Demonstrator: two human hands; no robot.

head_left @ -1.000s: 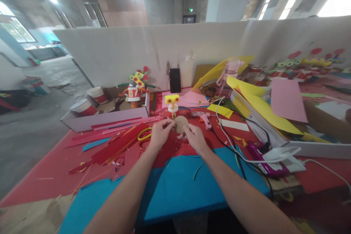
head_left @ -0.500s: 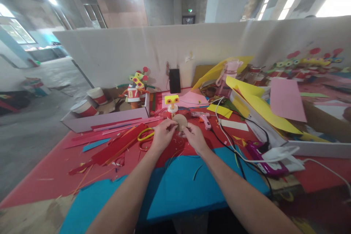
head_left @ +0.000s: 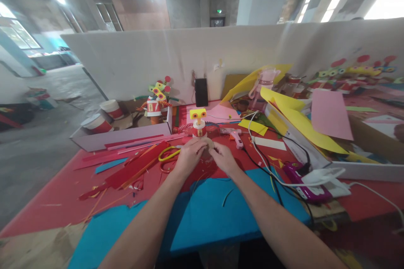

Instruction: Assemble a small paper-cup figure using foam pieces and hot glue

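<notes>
Between my two hands is a round cardboard disc (head_left: 207, 141), tilted so that less of its face shows. The fingers of my left hand (head_left: 191, 154) are closed on its left edge. My right hand (head_left: 223, 157) pinches the right edge. Just behind the disc stands a paper-cup figure (head_left: 198, 124) with a yellow head, round eyes and coiled paper arms. A pink glue gun (head_left: 235, 136) lies to the right of my right hand. Yellow-handled scissors (head_left: 168, 154) rest beside my left hand.
Paper strips (head_left: 135, 168) lie on the left, near a box (head_left: 123, 138) with cups and finished figures. On the right are a purple power strip (head_left: 306, 185), trailing cables and a box of coloured paper (head_left: 350, 170). A dark phone (head_left: 201, 92) leans on the white partition (head_left: 142, 59).
The cardboard disc has tipped in my fingers, from facing me to a flatter angle. Both hands have stayed in nearly the same place, and more of the cup figure's body shows.
</notes>
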